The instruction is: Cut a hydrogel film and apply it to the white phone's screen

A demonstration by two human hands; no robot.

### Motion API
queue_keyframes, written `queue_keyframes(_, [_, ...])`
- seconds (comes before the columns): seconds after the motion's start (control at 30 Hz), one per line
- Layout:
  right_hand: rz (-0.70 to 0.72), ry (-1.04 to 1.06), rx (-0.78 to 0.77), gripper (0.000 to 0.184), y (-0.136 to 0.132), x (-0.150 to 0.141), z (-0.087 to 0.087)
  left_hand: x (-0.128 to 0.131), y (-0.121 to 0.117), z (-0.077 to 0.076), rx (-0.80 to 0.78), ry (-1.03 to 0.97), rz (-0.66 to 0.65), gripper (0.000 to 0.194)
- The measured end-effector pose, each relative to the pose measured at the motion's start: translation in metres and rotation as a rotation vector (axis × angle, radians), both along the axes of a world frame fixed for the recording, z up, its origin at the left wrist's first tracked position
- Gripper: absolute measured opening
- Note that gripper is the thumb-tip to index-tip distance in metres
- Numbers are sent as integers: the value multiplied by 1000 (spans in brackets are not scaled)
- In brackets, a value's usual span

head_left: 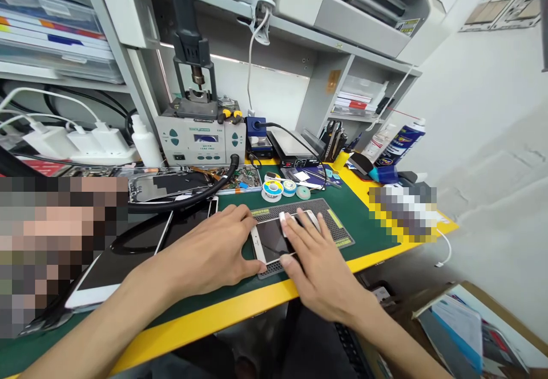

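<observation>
Gold-and-white smartphone (269,241) lies glass up on a perforated grey work mat (329,219), which sits on a green bench mat (368,236) with a yellow edge (214,316), as a person steadies it with both bare hands. The left hand (209,250) arches over the phone's left end, reaching toward its upper and lower edges, though how firmly it grips cannot be told. The right hand (319,265) lies spread, fingers splayed across the right part of the phone, beside a small white piece (282,222) too partly hidden to identify. The handset looks light, stiff, fragile and slippery, likely best taken by its frame edges with no force on the glass. Rolls of solder wire (273,190) and a hot-air rework station (199,139) stand beyond, while another white-framed phone (107,282) lies to the left.
</observation>
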State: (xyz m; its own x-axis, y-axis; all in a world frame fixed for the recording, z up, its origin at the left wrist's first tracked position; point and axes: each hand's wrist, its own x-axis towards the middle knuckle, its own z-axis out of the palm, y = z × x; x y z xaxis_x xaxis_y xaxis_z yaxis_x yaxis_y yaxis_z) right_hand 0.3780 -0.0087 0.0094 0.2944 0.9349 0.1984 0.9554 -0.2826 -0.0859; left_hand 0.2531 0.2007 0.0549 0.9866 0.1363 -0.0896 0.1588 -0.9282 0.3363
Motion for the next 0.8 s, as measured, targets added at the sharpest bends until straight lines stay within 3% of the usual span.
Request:
queue_keyframes(0.23, [159,100,-41,64,0,-44,7,-4,0,0,-18,-36,-51,52])
queue_keyframes(0.37, [125,55,-46,59,-17,-30,5,-5,1,2,-24,-50,-46,53])
queue_keyframes(0.6, [-101,-101,-3,55,-47,17,-8,-5,1,2,-75,-86,-25,56])
queue_keyframes(0.8, [-35,-70,-11,58,-31,-12,-7,-5,0,3,-36,-46,-30,56])
